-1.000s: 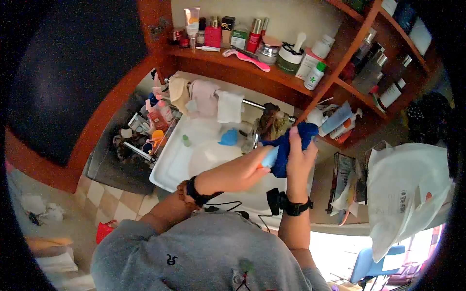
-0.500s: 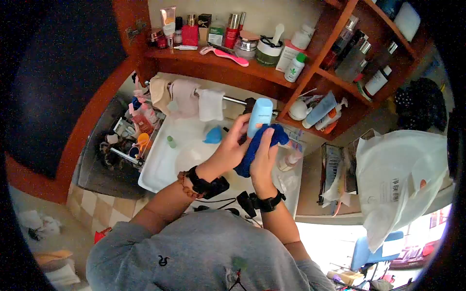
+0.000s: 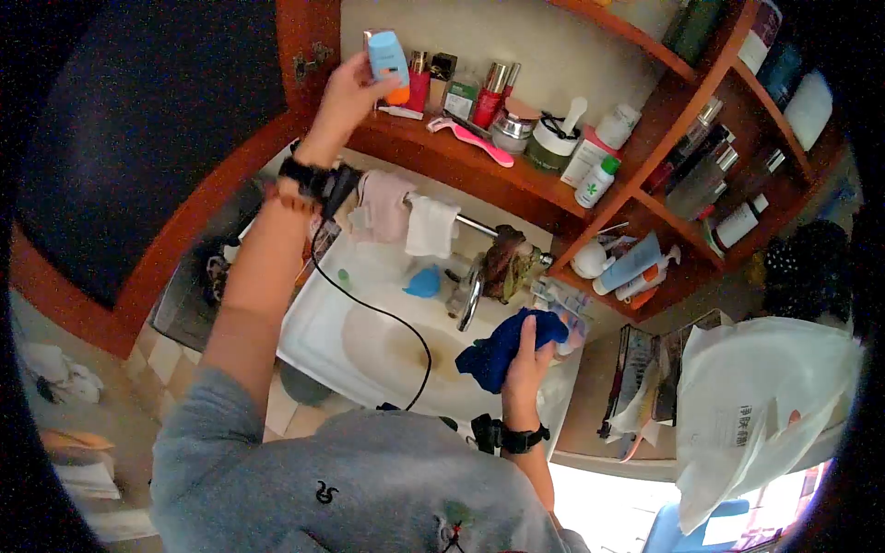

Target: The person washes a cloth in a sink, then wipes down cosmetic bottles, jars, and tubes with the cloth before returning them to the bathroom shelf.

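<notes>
My left hand [image 3: 350, 100] is closed around a light blue bottle with an orange lower end [image 3: 388, 61]. It holds the bottle at the left part of the wooden cabinet shelf [image 3: 415, 138], in front of the cosmetics there; whether the bottle touches the shelf I cannot tell. Lower down, my right hand [image 3: 524, 364] grips a bunched dark blue cloth [image 3: 502, 352] above the right side of the white sink [image 3: 313, 346]. A red bottle [image 3: 418, 90] and a white tube [image 3: 401, 112] are close to my left hand.
Jars, bottles and a pink-handled razor-like tool [image 3: 484, 145] line the shelf. Below it are a towel bar with a white towel [image 3: 431, 226] and a faucet [image 3: 472, 300]. A white plastic bag [image 3: 765, 415] hangs at right. An open cabinet door [image 3: 157, 138] stands at left.
My left hand has carried the blue bottle from above the sink up and left to the shelf, away from the cloth. My right hand, still gripping the cloth, is slightly lower and further right.
</notes>
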Available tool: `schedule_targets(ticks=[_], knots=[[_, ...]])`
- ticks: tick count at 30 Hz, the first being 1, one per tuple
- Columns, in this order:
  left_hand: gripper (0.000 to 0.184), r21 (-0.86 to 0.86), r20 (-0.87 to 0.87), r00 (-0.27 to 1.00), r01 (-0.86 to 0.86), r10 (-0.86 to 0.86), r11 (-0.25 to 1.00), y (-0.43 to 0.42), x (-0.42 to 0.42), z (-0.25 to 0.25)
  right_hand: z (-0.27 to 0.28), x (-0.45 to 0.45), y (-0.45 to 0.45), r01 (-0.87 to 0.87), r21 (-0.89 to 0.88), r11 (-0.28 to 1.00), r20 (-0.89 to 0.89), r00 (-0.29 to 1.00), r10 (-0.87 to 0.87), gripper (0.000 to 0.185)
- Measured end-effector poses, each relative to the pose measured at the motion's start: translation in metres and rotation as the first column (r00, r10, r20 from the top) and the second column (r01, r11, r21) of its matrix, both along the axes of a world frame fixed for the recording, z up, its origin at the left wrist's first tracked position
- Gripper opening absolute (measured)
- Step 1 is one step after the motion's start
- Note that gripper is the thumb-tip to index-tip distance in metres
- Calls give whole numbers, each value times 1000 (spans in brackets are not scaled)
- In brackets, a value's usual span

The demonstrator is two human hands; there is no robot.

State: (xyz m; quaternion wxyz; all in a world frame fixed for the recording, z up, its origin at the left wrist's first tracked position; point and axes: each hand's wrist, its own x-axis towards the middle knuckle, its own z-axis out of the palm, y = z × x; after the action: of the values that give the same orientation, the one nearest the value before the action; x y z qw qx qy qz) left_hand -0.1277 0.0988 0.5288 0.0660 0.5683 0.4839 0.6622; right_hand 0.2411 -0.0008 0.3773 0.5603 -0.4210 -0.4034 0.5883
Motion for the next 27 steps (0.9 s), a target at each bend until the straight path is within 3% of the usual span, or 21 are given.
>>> schedule_targets(ticks=[3,7,8,10,12,14,15,18,21,27], knots=[[47,-69,-187,978,-103,88,992,34,-27,1,4,-5,1,12,-1,1000,24,1000,-12,22],[46,-66,-207,978,26,-39,997,69,-29,-7,0,-9,3,56,55,997,158,985,-64,25],[47,-90,-244,969,-59,35,994,71,-27,-9,-3,-7,4,64,73,995,216,973,-79,25],[47,-128,-324,929,-227,176,966,73,-18,-8,-6,-2,5,42,31,999,157,987,-47,28],[45,-173,-337,923,-255,186,951,69,-8,-4,-5,-1,6,4,-3,1000,39,999,-4,30],[43,-173,-393,896,-295,209,940,63,0,-2,-4,0,5,6,-49,999,37,999,-4,29],[42,-91,-446,867,-291,222,952,82,-16,-17,-2,-1,4,9,-51,999,51,999,-6,28],[44,-144,-407,889,-290,210,946,89,-18,-29,-7,1,7,-8,-71,997,47,999,11,21],[46,-50,-342,901,-301,267,952,78,-2,-26,-7,-1,6,-31,-58,998,30,999,32,18],[50,-3,-400,858,-352,321,936,76,6,-25,-21,3,11,-57,-59,997,-12,998,56,18]])
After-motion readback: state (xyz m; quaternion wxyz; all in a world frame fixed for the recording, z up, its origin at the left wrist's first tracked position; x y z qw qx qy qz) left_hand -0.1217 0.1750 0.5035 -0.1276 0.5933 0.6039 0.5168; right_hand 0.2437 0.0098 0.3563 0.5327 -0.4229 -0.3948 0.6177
